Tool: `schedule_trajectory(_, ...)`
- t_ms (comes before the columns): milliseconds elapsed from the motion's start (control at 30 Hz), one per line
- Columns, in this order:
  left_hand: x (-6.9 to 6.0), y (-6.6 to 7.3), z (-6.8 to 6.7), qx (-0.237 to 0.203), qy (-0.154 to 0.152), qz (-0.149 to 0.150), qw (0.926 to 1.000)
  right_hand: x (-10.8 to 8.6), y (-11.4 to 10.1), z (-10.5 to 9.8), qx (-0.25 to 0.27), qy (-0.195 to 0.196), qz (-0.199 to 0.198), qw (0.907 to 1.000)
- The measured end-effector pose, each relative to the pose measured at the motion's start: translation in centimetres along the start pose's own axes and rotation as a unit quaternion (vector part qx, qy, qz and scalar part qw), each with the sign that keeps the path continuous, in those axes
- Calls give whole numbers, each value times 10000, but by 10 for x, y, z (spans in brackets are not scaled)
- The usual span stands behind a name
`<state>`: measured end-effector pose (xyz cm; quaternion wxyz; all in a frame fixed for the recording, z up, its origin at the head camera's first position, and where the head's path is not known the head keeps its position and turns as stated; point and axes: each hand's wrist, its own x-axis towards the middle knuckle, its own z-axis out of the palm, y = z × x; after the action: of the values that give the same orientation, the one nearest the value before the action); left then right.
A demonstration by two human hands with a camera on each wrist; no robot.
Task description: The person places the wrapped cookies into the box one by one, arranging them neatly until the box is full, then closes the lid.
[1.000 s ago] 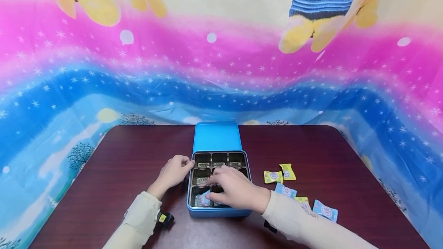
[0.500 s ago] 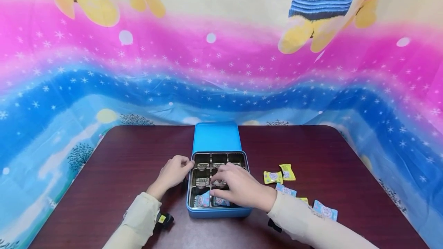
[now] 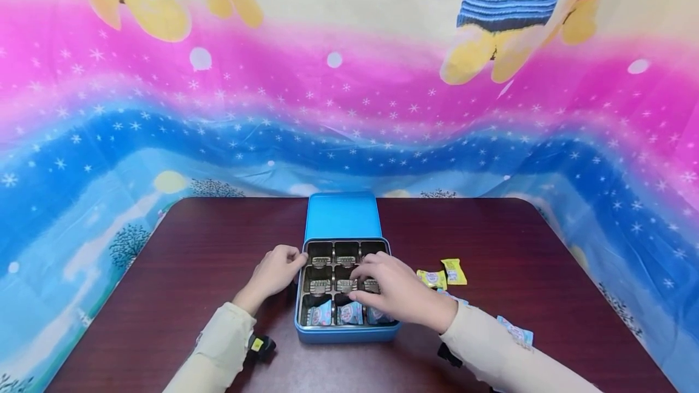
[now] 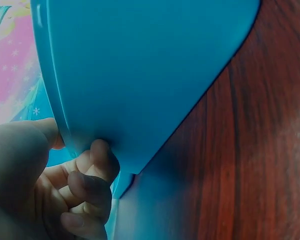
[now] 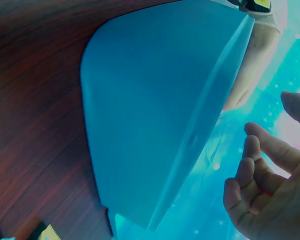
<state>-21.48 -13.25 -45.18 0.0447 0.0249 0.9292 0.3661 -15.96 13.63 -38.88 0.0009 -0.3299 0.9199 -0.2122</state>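
Note:
A blue tin (image 3: 349, 337) stands on the table with its lid (image 3: 342, 216) folded back. Its dark tray is split into several compartments. Blue-wrapped candies lie in the front row: one at left (image 3: 319, 313), one in the middle (image 3: 350, 313) and one at right (image 3: 378, 316), partly under the right hand. My left hand (image 3: 275, 270) pinches the tin's left edge; in the left wrist view, the thumb is at the rim and curled fingers (image 4: 101, 157) touch the side wall. Above the tin's right side hovers my right hand (image 3: 393, 287), fingers loosely bent, holding nothing.
Right of the tin lie two yellow-wrapped candies (image 3: 432, 279), a partly covered blue one (image 3: 452, 297) and another blue one (image 3: 516, 330) by the right sleeve. A patterned cloth (image 3: 349, 96) hangs behind the dark red table (image 3: 229, 229). Wrist cameras (image 3: 261, 347) sit under both forearms.
My right hand has drawn rightward over the tin, uncovering the middle and right front candies. Its forearm now covers a yellow candy on the table. The left hand has stayed put.

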Motion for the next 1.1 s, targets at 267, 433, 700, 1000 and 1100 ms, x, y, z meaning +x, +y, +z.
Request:
schedule_trajectory(267,1,-2,2,-106,-49,31,9999,-13,15,-8,22,112,238,9997)
schedule_trajectory(433,0,-2,1,-201,-71,36,9998,-22,24,-13,-80,198,334,9992)
schedule_trajectory(700,0,-2,2,-122,15,37,9999,-37,38,-18,-213,406,365,9983)
schedule_trajectory(1000,0,-3,3,-202,1,20,9998,-58,54,-26,-325,536,762,9951)
schedule_trajectory(1100,0,-3,3,-215,-2,14,9998,-65,61,-29,-298,544,864,9943)
